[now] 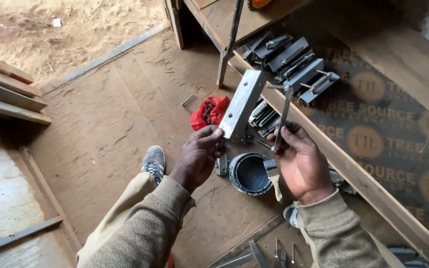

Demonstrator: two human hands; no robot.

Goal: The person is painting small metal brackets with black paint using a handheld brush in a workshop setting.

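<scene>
1. Grey metal bracket (243,104), a flat channel piece, stands tilted above the paint tin (250,173); the left hand (198,155) pinches its lower end between thumb and fingertips, most likely so that its long face stays turned toward the eyes.
2. Just right of the bracket, the right hand (300,161) is closed around the bottom of a thin metal rod (282,116), which rises nearly upright; its bent top end lies close to the bracket's upper edge, as if the two were being lined up.
3. Both forearms, in rough beige sleeves, reach forward from below the paint tin, wrists slightly bent, with palms turned partly toward each other.
4. The paint tin sits open on the wooden floor (105,119), directly under the hands, with a brush (272,173) resting at its right rim, within easy reach.
5. Up and to the right of the tin, more brackets of the same kind (294,62) lie heaped on a printed board (383,139), probably as a stock pile.
6. A red cloth (209,111) lies on the floor up and left of the tin, and a grey shoe (154,161) stands to its left.
</scene>
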